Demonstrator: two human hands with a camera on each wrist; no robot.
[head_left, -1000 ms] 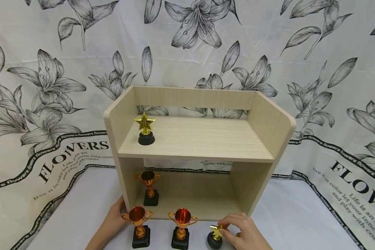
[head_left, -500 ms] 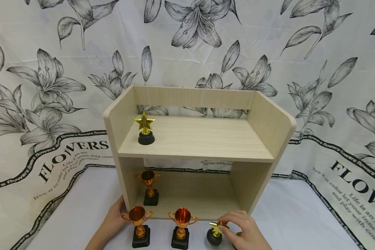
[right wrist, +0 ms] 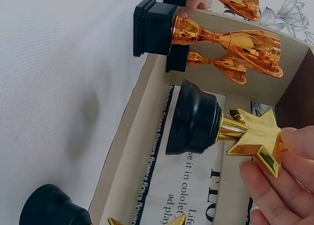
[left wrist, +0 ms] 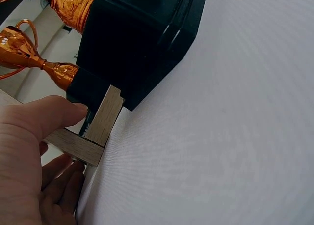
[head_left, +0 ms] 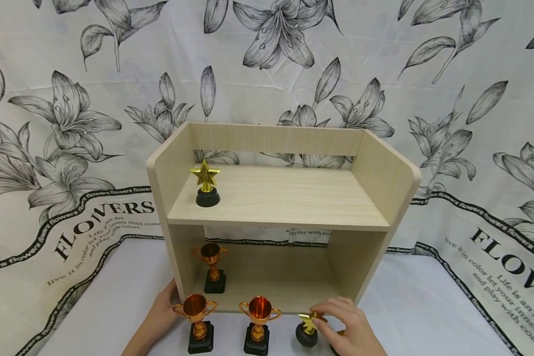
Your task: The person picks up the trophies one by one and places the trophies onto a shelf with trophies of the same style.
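Observation:
My right hand [head_left: 349,326] pinches a gold star trophy [head_left: 306,337] by a point of its star. Its round black base hangs tilted over the white cloth, and in the right wrist view the trophy [right wrist: 196,122] shows a shadow on the cloth below. My left hand [head_left: 163,305] grips the lower front of the wooden shelf's [head_left: 293,195] left side panel, with the thumb [left wrist: 59,112] inside and the fingers outside. Two orange-gold cup trophies [head_left: 200,337] stand upright on the cloth between the hands. Another star trophy [right wrist: 54,208] is partly cut off under my right hand.
On the upper board a gold star trophy [head_left: 207,197] stands at the left. A cup trophy [head_left: 215,282] occupies the left of the lower compartment. Behind the shelf hangs a flower-printed cloth [head_left: 271,94]; white cloth [head_left: 409,296] covers the table.
The right hand has risen slightly with the star trophy, whose tilt has shifted a little. A dark edge now shows below that hand. The left hand keeps its place on the shelf.

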